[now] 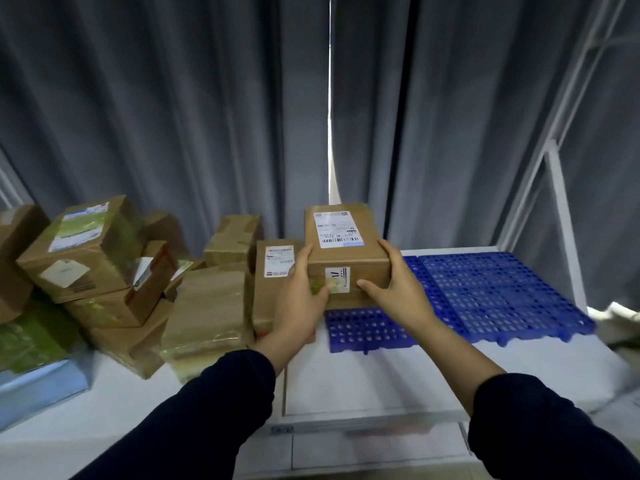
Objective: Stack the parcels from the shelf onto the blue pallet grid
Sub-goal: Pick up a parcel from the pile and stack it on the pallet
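Grey curtain behind, white shelf (225, 420) below. Left hand (300, 299) and right hand (398, 289) clamp one parcel (346, 258) between them, over the grid (502, 296) near-left corner. Grid looks bare; pile (114, 278) left of hands remains. Barely started.

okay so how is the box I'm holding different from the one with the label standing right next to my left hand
The held box is gripped by the left hand and right hand, at the blue pallet grid; the standing box rests untouched among the other parcels. The held box shows its big label on top; the standing box's label faces you. Both are brown cardboard with white shipping labels.
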